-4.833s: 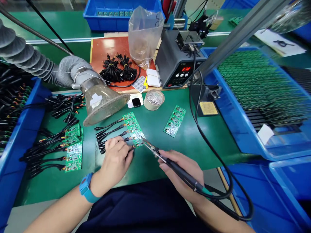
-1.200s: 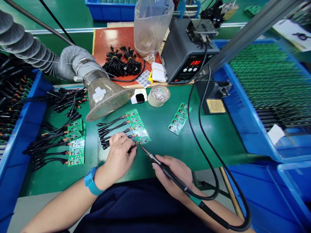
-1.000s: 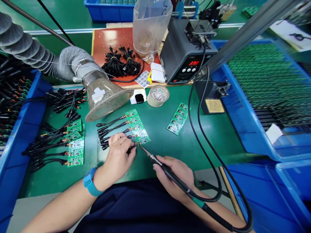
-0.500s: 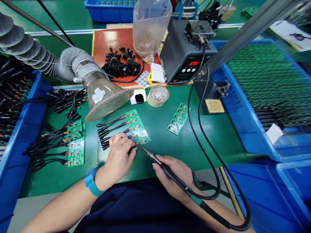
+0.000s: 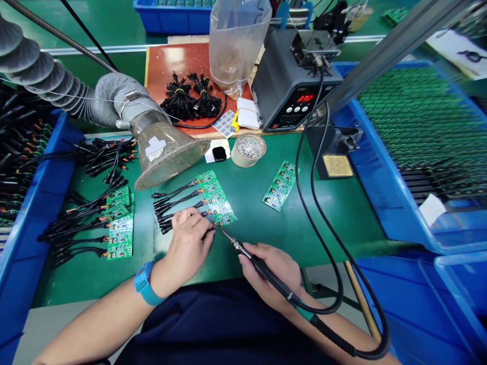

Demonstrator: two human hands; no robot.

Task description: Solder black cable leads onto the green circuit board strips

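My left hand (image 5: pixel 190 238) is closed on a short black cable (image 5: pixel 209 230) whose wire end meets the near end of a green circuit board panel (image 5: pixel 216 197). Several more black cables (image 5: pixel 175 190) run leftward from that panel. In my right hand (image 5: pixel 272 274) is a soldering iron (image 5: pixel 266 274), held like a pen. Its tip touches or nearly touches the panel's near edge, beside the cable wires. A second green panel (image 5: pixel 280 186) without cables lies to the right. Panels with cables attached (image 5: pixel 120 235) lie on the left.
A fume extractor hood (image 5: pixel 167 159) hangs over the upper left of the green table. A soldering station (image 5: pixel 297 86), solder cup (image 5: pixel 249 150) and sponge stand (image 5: pixel 337 166) stand behind. Blue bins (image 5: pixel 384 167) flank both sides. The iron's cord (image 5: pixel 323 223) loops at right.
The view has shifted very slightly. Both hands, the soldering iron and the panel keep almost the same positions.
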